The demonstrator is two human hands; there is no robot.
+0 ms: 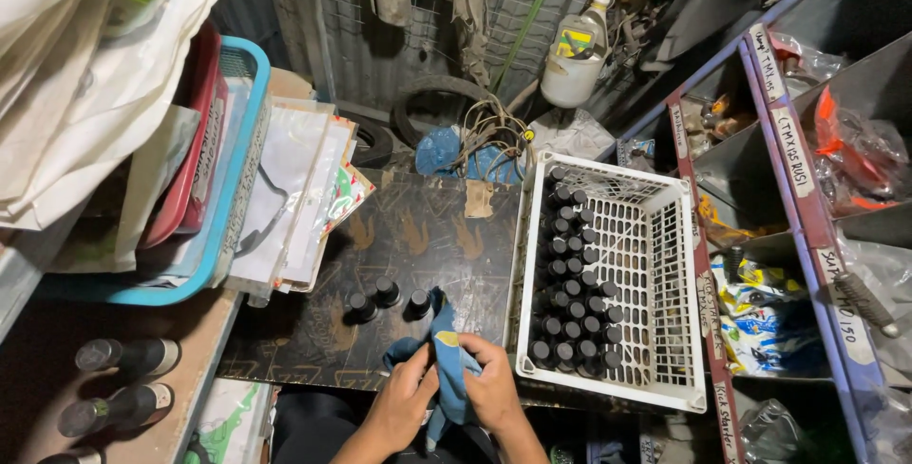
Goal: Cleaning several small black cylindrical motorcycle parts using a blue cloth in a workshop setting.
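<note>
Crumpled blue cloth (446,355) — yellow patch — seemingly wrapped round something

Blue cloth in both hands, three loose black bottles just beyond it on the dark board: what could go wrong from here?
1. The blue cloth, bunched between the left hand and right hand, lies close to the nearest of the three black bottles; a sweep could topple them.
2. The white basket holds tightly packed bottles along its left side only, and its near corner seems to reach the board's front edge; a knock might tip it.
</note>
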